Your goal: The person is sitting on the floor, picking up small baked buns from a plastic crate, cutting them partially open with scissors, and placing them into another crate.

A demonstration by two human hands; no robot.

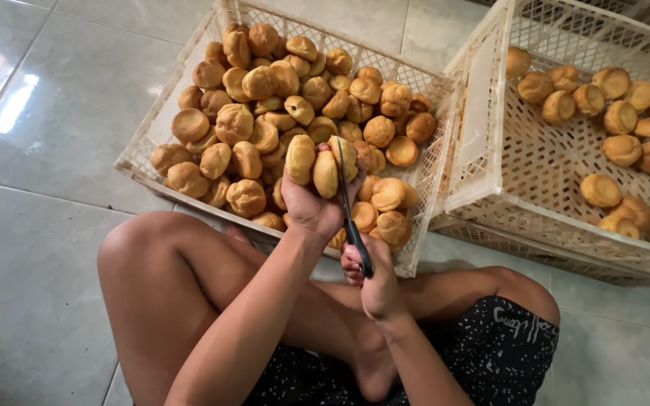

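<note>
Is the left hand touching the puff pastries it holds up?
Touching. The head view shows the left hand wrapped around the pastries, its fingers pressed against them, with the scissors beside.

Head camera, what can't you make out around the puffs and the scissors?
- Scissors: head view, handles hidden inside the right hand; whether the blades cut into a puff is unclear.
- Puffs in the left hand: undersides covered by the fingers.
- Right crate: cut off by the top and right edges.
- Left crate: floor hidden under piled puffs.
</note>
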